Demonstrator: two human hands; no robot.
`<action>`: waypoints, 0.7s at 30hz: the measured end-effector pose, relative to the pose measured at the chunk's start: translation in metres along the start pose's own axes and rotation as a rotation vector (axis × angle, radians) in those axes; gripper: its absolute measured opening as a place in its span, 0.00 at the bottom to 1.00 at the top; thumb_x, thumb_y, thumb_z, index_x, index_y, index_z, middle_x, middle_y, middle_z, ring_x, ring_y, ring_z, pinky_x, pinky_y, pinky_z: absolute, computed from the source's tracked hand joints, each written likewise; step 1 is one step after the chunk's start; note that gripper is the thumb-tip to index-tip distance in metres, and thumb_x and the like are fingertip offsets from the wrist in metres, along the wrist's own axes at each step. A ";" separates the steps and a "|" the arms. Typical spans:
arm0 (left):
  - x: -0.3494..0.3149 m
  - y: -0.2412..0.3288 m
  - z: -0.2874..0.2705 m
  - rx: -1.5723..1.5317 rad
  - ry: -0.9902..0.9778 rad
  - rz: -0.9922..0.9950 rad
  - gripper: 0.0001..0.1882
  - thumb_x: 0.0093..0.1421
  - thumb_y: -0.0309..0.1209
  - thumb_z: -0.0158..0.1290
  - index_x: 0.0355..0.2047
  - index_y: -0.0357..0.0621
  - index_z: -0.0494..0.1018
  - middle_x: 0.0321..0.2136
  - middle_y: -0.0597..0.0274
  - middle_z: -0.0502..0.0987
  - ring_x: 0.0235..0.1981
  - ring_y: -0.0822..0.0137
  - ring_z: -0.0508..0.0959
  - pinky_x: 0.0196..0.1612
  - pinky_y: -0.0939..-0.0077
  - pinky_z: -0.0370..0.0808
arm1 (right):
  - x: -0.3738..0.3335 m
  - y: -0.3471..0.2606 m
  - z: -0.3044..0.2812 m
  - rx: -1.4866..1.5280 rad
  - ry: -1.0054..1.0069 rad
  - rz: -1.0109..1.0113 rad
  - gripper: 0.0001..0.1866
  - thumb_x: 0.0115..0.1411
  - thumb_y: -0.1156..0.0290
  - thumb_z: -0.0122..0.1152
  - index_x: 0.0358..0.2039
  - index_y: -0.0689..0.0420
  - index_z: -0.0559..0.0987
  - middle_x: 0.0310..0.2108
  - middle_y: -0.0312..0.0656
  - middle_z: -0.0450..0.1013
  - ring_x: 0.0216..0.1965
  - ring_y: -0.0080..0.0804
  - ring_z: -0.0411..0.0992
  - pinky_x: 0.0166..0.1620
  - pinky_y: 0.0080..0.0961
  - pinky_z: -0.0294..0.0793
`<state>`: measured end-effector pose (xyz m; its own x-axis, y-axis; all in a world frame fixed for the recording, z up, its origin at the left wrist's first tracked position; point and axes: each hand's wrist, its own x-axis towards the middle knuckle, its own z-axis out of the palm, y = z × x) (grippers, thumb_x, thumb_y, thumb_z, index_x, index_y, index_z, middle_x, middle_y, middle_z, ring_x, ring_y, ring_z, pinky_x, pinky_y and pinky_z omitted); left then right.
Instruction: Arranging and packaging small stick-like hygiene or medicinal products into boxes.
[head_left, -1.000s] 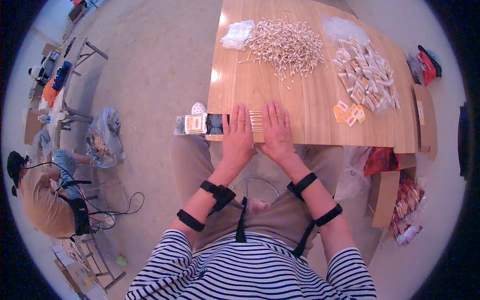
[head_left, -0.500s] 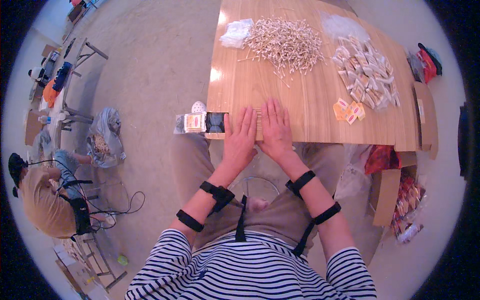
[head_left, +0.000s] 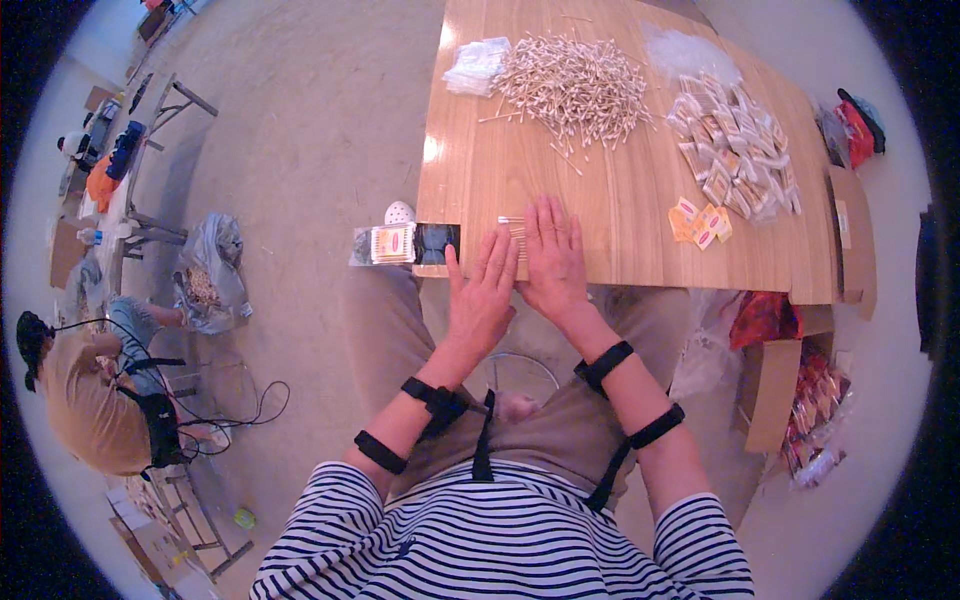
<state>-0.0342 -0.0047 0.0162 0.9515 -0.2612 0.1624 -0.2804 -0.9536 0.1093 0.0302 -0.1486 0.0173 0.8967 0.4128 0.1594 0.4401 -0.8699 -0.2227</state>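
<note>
A row of cotton swabs (head_left: 517,229) lies on the wooden table (head_left: 610,235) near its front edge, partly hidden between my two hands. My left hand (head_left: 484,295) rests with its fingers stretched out over the left end of the row. Flat on the other side is my right hand (head_left: 555,262), fingers straight and covering the right end. One swab tip shows beyond my left fingertips. Left of my left hand, a dark patch (head_left: 436,243) sits at the table's corner, with a clear packet of swabs (head_left: 393,243) beside it, jutting past the edge.
Farther back lie a heap of loose swabs (head_left: 580,88), clear bags (head_left: 476,66) and a pile of filled packets (head_left: 735,150). Small orange-and-white cards (head_left: 700,222) are spread at the right. A cardboard box (head_left: 775,395) stands below. Another person (head_left: 100,400) sits far left.
My left hand has slid slightly down toward the table edge, uncovering a swab tip. My right hand stays nearly in place.
</note>
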 end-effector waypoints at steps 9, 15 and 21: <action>0.005 -0.002 0.000 -0.008 0.003 -0.015 0.58 0.41 0.39 0.71 0.71 0.42 0.54 0.74 0.56 0.50 0.75 0.58 0.49 0.71 0.29 0.37 | 0.000 -0.003 -0.007 -0.013 -0.047 0.007 0.55 0.44 0.66 0.74 0.70 0.64 0.55 0.73 0.53 0.49 0.76 0.50 0.43 0.74 0.55 0.41; 0.011 -0.002 -0.002 -0.035 -0.032 -0.033 0.60 0.40 0.43 0.72 0.71 0.42 0.53 0.74 0.55 0.50 0.75 0.58 0.48 0.70 0.28 0.37 | 0.000 0.002 -0.005 0.038 -0.018 -0.049 0.57 0.43 0.60 0.75 0.70 0.66 0.56 0.73 0.56 0.49 0.76 0.51 0.43 0.74 0.55 0.42; 0.017 -0.001 0.000 -0.065 -0.035 -0.045 0.61 0.40 0.44 0.72 0.71 0.40 0.53 0.74 0.54 0.50 0.76 0.57 0.48 0.70 0.27 0.35 | -0.001 0.005 -0.005 -0.019 -0.036 -0.080 0.57 0.44 0.56 0.74 0.69 0.68 0.56 0.73 0.58 0.49 0.76 0.52 0.43 0.74 0.54 0.44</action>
<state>-0.0179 -0.0085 0.0190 0.9668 -0.2247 0.1214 -0.2440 -0.9531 0.1791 0.0309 -0.1548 0.0212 0.8601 0.4902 0.1416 0.5096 -0.8388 -0.1918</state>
